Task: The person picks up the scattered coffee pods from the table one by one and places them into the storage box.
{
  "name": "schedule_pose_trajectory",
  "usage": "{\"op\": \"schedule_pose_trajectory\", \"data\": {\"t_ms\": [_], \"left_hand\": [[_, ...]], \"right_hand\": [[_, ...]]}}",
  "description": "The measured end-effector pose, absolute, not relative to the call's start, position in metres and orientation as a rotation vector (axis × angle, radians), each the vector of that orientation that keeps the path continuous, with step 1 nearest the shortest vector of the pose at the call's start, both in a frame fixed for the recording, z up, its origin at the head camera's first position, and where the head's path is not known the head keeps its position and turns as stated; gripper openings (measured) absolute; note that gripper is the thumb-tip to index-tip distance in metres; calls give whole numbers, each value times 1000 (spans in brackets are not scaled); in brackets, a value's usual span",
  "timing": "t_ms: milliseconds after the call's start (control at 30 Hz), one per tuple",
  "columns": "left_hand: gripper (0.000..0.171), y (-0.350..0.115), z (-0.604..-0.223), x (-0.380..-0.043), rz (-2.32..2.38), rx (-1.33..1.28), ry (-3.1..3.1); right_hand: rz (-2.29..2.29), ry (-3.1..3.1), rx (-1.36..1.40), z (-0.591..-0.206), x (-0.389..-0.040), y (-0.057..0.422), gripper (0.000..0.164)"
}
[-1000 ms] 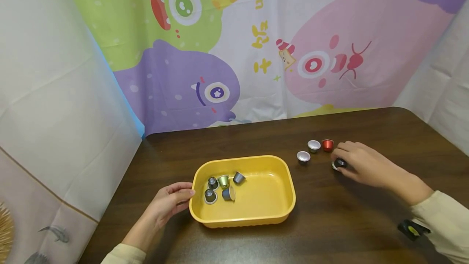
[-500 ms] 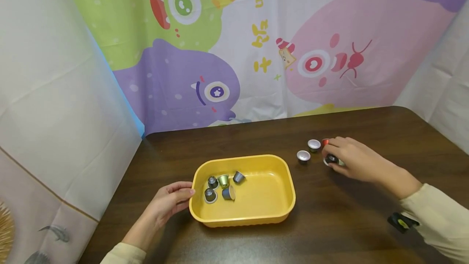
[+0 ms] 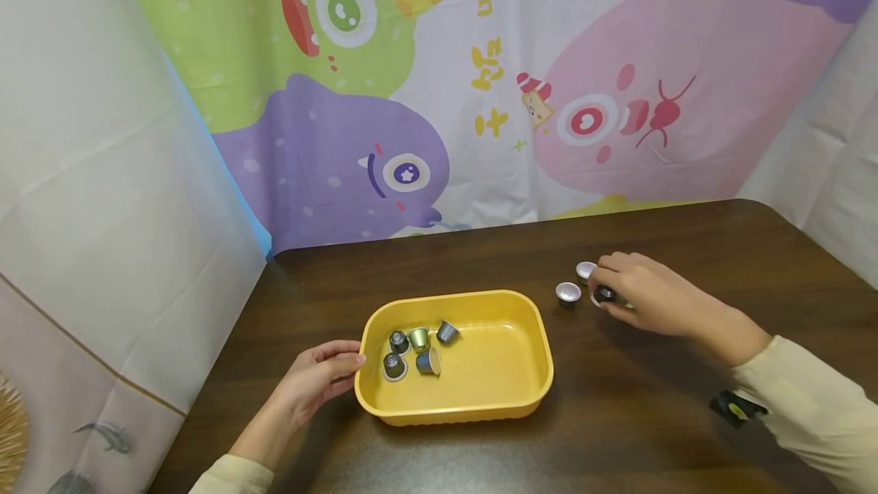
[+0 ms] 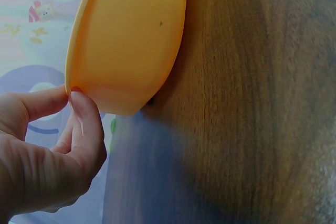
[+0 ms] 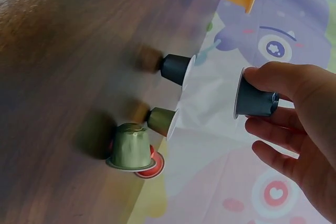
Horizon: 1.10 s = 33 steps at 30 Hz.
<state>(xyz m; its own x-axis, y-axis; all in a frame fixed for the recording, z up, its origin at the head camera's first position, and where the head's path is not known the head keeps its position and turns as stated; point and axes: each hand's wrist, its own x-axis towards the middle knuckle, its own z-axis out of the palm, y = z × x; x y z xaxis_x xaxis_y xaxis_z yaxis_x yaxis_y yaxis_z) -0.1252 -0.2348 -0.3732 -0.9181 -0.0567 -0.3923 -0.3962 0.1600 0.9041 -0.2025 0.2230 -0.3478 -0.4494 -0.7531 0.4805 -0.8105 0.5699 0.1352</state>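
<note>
Yellow rim pinched between thumb and fingertip, we hold the tray (image 3: 487, 380) with our left hand (image 4: 47, 171) at its nine o'clock end, those fingers drawn together against the thin wall. Our right hand (image 3: 648, 299), between two and three o'clock from the tray, parts its thumb and fingers only by the width of the dark pod (image 5: 257, 97) they grip; the lower fingers bend loosely beside it. That pod lies right at our fingertips, sideways in the right wrist view, its lid facing nine o'clock.

From it, in the head view, one pale-lidded pod (image 3: 568, 293) sits near at nine o'clock and another pod (image 3: 586, 271) around half past ten. In the right wrist view, a green pod (image 5: 131, 148) stands at eight o'clock, partly covering a red pod (image 5: 152, 169). Five more pods (image 3: 419, 339) cluster toward the tray's ten o'clock side. Dark wood makes our table (image 3: 604, 418).
</note>
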Motion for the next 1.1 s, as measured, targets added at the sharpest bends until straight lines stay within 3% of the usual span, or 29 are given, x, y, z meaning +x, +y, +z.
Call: {"op": "schedule_pose_trajectory", "data": {"t_ms": [1100], "left_hand": [[41,-235,-373,-126,1828,-442,2171]], "right_hand": [[149,-2363,1316,-324,-210,181,28]]}}
